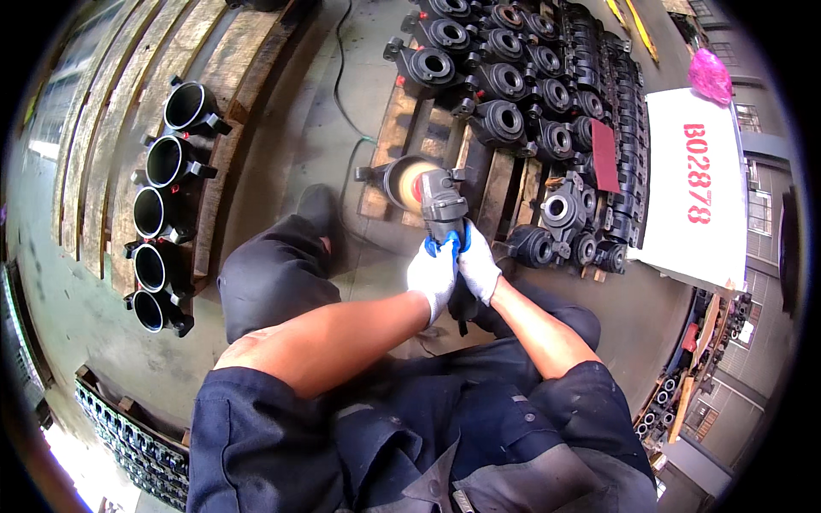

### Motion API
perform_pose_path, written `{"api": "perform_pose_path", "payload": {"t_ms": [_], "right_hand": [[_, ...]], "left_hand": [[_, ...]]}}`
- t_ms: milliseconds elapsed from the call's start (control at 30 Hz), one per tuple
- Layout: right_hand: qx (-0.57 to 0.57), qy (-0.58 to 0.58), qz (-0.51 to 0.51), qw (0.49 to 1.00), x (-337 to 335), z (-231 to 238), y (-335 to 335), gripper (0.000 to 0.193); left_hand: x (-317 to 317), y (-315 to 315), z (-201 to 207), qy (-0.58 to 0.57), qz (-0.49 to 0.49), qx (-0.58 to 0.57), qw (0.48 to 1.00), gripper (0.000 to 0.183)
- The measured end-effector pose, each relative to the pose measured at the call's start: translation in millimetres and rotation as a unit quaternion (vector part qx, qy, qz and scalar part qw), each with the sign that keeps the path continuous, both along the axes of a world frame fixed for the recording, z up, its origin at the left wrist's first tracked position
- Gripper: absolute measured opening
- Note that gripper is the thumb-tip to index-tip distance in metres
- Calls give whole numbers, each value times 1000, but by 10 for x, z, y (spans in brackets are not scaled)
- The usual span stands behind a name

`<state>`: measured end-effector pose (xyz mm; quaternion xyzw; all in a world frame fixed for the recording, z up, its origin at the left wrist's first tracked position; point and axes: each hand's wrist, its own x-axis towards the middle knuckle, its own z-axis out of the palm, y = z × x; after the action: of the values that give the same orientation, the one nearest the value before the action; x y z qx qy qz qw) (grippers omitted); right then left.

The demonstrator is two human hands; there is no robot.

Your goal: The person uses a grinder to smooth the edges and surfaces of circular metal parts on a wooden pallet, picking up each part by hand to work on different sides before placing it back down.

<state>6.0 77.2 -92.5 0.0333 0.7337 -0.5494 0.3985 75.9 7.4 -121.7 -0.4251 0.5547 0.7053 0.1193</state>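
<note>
Both my hands wear white gloves with blue at the fingers. My left hand [434, 274] and my right hand [479, 263] are wrapped side by side round the body of a dark angle grinder [445, 207]. Its round head, pale yellow with a red centre, is at the open mouth of a black cylindrical casting [389, 181]. The casting has side lugs and rests at the near left corner of a wooden pallet. Whether the disc touches the casting's inner wall cannot be made out. My palms are hidden.
Rows of black castings [505, 79] fill the right pallet, with a dark red sheet [605, 156] on them. A white board [693, 184] carries a pink bundle [710, 77]. Several black cylinders [154, 212] line the left pallet [111, 111]. A cable [340, 81] crosses the floor.
</note>
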Motion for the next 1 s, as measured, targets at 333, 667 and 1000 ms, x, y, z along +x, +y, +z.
{"api": "perform_pose_path", "payload": {"t_ms": [333, 667, 1000], "right_hand": [[47, 95, 78, 991, -51, -155, -11, 44], [54, 111, 82, 989, -36, -154, -74, 42], [86, 117, 122, 982, -118, -192, -25, 34]], "left_hand": [[-4, -44, -142, 11, 25, -3, 1000, 49], [22, -60, -279, 8, 35, -13, 999, 46], [12, -16, -313, -13, 33, -20, 999, 46]]}}
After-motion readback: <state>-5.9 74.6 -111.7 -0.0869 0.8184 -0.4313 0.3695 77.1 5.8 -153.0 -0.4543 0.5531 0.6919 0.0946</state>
